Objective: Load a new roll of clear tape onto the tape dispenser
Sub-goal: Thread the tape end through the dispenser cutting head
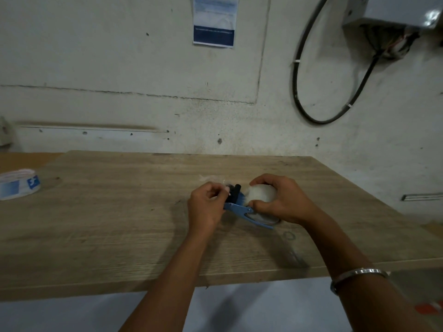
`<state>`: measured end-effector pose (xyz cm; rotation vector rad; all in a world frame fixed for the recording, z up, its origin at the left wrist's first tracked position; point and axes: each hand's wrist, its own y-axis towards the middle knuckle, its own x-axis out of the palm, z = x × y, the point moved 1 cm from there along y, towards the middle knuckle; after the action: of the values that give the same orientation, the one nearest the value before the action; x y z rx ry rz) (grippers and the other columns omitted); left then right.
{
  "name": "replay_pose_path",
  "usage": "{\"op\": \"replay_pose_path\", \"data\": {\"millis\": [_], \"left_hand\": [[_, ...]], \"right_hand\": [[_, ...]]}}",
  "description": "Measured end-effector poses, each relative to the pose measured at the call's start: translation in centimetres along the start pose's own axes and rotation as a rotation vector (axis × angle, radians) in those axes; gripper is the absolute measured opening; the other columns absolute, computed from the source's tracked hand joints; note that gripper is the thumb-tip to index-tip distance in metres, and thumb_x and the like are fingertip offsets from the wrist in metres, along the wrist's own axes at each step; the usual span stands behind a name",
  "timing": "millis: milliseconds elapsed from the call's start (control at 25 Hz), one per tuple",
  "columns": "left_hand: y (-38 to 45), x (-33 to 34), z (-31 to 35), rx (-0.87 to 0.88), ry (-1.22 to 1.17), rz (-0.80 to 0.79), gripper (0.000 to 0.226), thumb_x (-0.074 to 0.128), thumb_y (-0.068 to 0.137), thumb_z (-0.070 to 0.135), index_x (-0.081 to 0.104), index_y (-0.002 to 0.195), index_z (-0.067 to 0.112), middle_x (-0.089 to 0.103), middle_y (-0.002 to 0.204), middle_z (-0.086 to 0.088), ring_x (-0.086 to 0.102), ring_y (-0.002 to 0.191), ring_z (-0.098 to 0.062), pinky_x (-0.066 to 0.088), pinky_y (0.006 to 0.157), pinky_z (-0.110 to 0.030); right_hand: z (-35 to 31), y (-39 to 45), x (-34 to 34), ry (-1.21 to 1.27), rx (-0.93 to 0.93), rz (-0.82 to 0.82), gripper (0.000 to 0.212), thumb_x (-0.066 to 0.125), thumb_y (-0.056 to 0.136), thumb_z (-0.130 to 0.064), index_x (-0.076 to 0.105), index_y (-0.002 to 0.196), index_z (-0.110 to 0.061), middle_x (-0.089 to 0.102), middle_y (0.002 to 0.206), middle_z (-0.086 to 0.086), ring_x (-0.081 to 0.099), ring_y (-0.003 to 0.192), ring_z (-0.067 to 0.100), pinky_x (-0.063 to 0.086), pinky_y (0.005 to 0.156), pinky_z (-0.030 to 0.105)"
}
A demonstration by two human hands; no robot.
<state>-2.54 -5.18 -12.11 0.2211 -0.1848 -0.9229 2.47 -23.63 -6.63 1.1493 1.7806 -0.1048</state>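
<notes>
A blue tape dispenser (242, 210) with a black roller lies on its side on the wooden table (119, 224). A whitish roll of clear tape (261, 194) sits in the dispenser. My right hand (280, 200) cups that roll from above and from the right. My left hand (206, 207) is at the dispenser's front end, with thumb and fingers pinched on the thin loose end of the tape near the black roller. The roll's lower half is hidden by my right hand.
Another tape roll (19, 184) with blue print lies at the table's far left edge. A plastered wall with a poster (214, 20) stands behind the table. A black cable loop (335, 92) hangs at the upper right.
</notes>
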Motion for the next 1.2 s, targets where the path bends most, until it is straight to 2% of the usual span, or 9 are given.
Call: {"op": "replay_pose_path", "data": {"millis": [120,240,520,640,720,800,920,1080,1200], "left_hand": [[0.2,0.1,-0.2,-0.034,-0.02,0.005,0.015,0.073,0.088,0.015,0.068,0.076,0.024,0.077,0.085,-0.006,0.075,0.081,-0.023,0.063,0.07,-0.05],[0.5,0.2,-0.6,-0.038,-0.015,0.0,0.012,0.072,0.086,0.019,0.068,0.076,0.025,0.077,0.084,-0.006,0.076,0.081,-0.025,0.063,0.071,-0.053],[0.2,0.0,0.0,-0.018,0.033,-0.015,0.018,0.064,0.089,0.008,0.066,0.072,0.011,0.072,0.083,-0.016,0.074,0.078,-0.03,0.063,0.063,-0.05],[0.3,-0.1,-0.4,-0.046,0.044,-0.034,0.014,0.064,0.08,0.022,0.064,0.065,0.023,0.071,0.08,-0.015,0.073,0.077,-0.033,0.062,0.066,-0.055],[0.2,0.0,-0.6,-0.067,0.013,-0.032,0.008,0.061,0.072,0.028,0.063,0.065,0.026,0.071,0.077,-0.015,0.073,0.077,-0.035,0.061,0.069,-0.058],[0.0,0.0,-0.1,-0.094,-0.03,-0.021,0.011,0.061,0.078,0.02,0.062,0.067,0.02,0.071,0.079,-0.019,0.073,0.077,-0.037,0.061,0.069,-0.059],[-0.3,0.1,0.3,-0.158,-0.109,-0.002,0.008,0.058,0.089,0.005,0.061,0.082,0.004,0.072,0.09,-0.023,0.074,0.083,-0.038,0.062,0.069,-0.055],[-0.2,0.2,0.4,-0.221,-0.182,0.039,0.009,0.056,0.091,0.004,0.059,0.084,0.007,0.072,0.095,-0.021,0.074,0.084,-0.034,0.063,0.07,-0.05],[-0.3,0.2,0.3,-0.233,-0.189,0.042,0.006,0.055,0.092,0.003,0.059,0.088,0.002,0.07,0.096,-0.022,0.074,0.084,-0.035,0.064,0.064,-0.042]], "right_hand": [[-0.7,0.2,0.2,-0.093,0.033,-0.031,0.047,0.068,0.076,-0.053,0.063,0.119,-0.035,0.066,0.115,-0.012,0.064,0.096,0.01,0.058,0.079,0.036],[-1.5,0.8,0.6,-0.267,0.037,-0.041,0.047,0.061,0.081,-0.052,0.062,0.127,-0.042,0.068,0.126,-0.01,0.064,0.101,0.013,0.054,0.081,0.035],[-2.0,1.0,0.5,-0.348,0.054,-0.08,0.038,0.06,0.082,-0.051,0.07,0.115,-0.035,0.074,0.104,-0.005,0.064,0.082,0.012,0.055,0.072,0.033],[-2.2,1.4,0.3,-0.382,0.061,-0.132,0.036,0.061,0.08,-0.051,0.072,0.112,-0.037,0.074,0.105,-0.006,0.062,0.083,0.012,0.048,0.068,0.029],[-2.2,1.4,0.2,-0.375,0.083,-0.145,0.038,0.058,0.076,-0.054,0.072,0.109,-0.04,0.075,0.105,-0.008,0.064,0.084,0.013,0.054,0.073,0.032],[-2.1,1.5,0.1,-0.362,0.098,-0.151,0.046,0.053,0.071,-0.06,0.072,0.109,-0.042,0.074,0.107,-0.009,0.066,0.088,0.013,0.057,0.079,0.037],[-2.1,1.4,0.2,-0.354,0.089,-0.137,0.049,0.051,0.072,-0.061,0.071,0.112,-0.041,0.074,0.109,-0.009,0.066,0.089,0.013,0.056,0.079,0.036],[-2.3,0.8,0.3,-0.369,0.072,-0.089,0.041,0.061,0.082,-0.052,0.067,0.119,-0.036,0.071,0.11,-0.007,0.058,0.082,0.01,0.042,0.065,0.027],[-2.5,0.4,0.2,-0.35,0.058,-0.089,0.043,0.064,0.084,-0.048,0.066,0.123,-0.032,0.071,0.113,-0.005,0.057,0.082,0.009,0.04,0.063,0.025]]}}
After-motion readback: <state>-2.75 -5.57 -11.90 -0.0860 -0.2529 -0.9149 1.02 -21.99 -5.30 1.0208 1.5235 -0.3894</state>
